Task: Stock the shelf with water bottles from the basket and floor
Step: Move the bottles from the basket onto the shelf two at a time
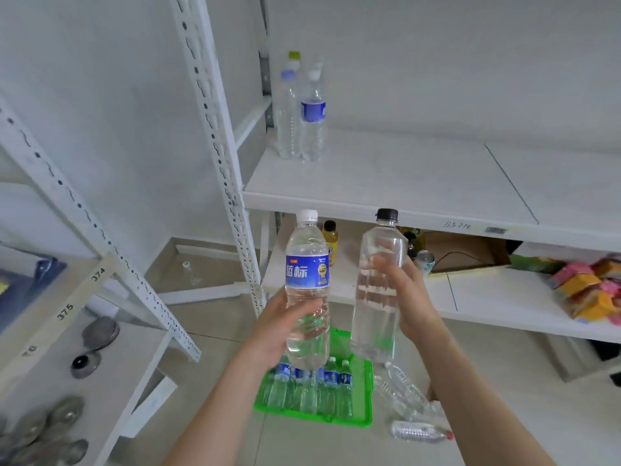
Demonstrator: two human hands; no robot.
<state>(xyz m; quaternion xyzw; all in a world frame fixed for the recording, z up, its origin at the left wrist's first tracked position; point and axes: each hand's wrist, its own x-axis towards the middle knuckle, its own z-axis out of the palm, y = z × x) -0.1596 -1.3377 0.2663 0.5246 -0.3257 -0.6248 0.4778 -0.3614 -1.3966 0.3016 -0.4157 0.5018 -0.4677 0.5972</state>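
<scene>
My left hand (280, 326) grips a blue-labelled water bottle (307, 274) with a white cap, held upright below the front edge of the white shelf (403, 176). My right hand (408, 294) holds a clear unlabelled bottle (378, 307) with a black cap, upright beside the first. Several water bottles (302, 116) stand at the shelf's back left corner. Beneath my hands a green basket (364, 415) on the floor holds several blue-labelled bottles (312, 388). Loose clear bottles (408, 408) lie on the floor to its right.
The lower shelf (504, 297) carries a yellow drink bottle (330, 242), a can, a cardboard box (463, 250) and coloured packets (591, 287). A perforated white upright (218, 139) stands left of the shelf. Another rack at the left (100, 364) holds metal lids.
</scene>
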